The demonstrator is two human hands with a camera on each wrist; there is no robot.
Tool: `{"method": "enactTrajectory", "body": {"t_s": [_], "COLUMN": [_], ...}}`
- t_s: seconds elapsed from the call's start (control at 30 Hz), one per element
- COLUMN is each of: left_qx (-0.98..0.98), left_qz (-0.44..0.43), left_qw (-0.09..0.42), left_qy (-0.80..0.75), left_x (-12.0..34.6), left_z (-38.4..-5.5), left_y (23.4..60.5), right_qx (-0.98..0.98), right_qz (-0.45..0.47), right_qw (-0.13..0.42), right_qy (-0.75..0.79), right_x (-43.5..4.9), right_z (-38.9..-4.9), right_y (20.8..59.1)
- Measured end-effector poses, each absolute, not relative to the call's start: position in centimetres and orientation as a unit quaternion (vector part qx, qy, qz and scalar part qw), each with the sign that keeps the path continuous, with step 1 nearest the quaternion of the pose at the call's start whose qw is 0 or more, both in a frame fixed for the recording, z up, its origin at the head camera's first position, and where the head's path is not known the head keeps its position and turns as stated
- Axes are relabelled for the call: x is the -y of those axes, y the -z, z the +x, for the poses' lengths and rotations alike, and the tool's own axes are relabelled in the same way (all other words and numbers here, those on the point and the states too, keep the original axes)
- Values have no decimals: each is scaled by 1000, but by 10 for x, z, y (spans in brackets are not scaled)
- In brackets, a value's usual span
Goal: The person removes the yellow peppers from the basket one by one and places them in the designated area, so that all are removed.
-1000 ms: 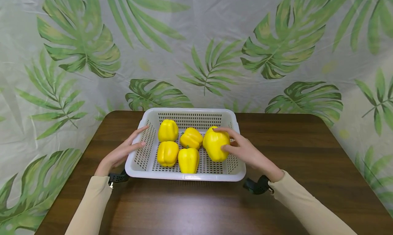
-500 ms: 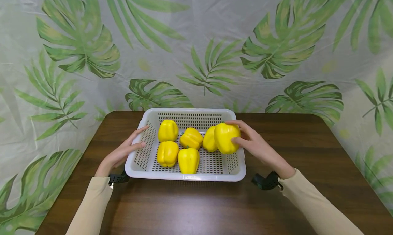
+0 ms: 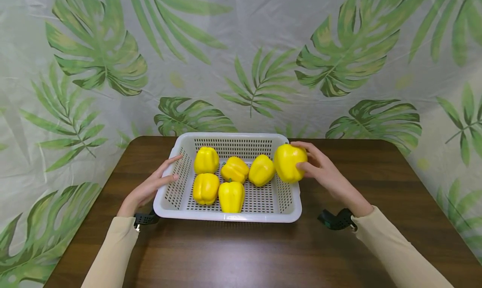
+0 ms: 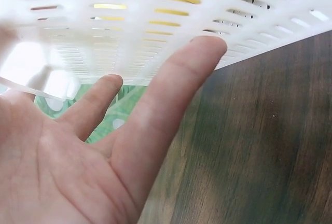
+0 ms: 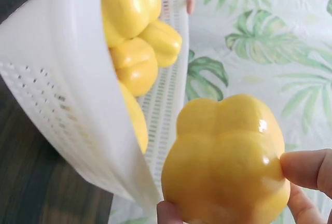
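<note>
My right hand holds a yellow bell pepper just over the right rim of a white plastic basket. In the right wrist view, thumb and fingers press its sides, and the lobed pepper hangs apart from the basket wall. At the basket's left side, my left hand holds the rim, with thumb and a finger over it. The left wrist view has other fingers against the slotted outer wall. Several more yellow bell peppers lie inside on the basket floor.
The basket stands at the back middle of a dark brown wooden table. Behind the table hangs a pale leaf-patterned cloth. Black straps sit at both wrists.
My right hand has lifted its bell pepper and carried it rightward to the basket's right rim, uncovering another pepper behind it. My left hand stays in place.
</note>
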State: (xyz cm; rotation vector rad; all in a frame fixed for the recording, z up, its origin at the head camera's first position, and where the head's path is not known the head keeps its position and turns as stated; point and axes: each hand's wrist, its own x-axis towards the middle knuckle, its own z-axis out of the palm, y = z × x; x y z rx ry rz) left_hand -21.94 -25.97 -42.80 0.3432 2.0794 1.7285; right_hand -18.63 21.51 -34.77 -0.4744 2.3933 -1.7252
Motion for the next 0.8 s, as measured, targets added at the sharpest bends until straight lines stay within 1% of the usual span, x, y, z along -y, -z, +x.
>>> {"method": "enactTrajectory", "body": {"t_s": [0.8], "left_qx": [-734], "left_qz": [124], "left_qw": [208], "left_qy": [-634], "left_x": [260], "left_z": [-219], "left_y": [428], "right_qx": [-822], "right_qz": [-77], "right_qw": [35], "right_qy": [563], "right_x": [-251], "right_z": [-199], "right_y": [358]}}
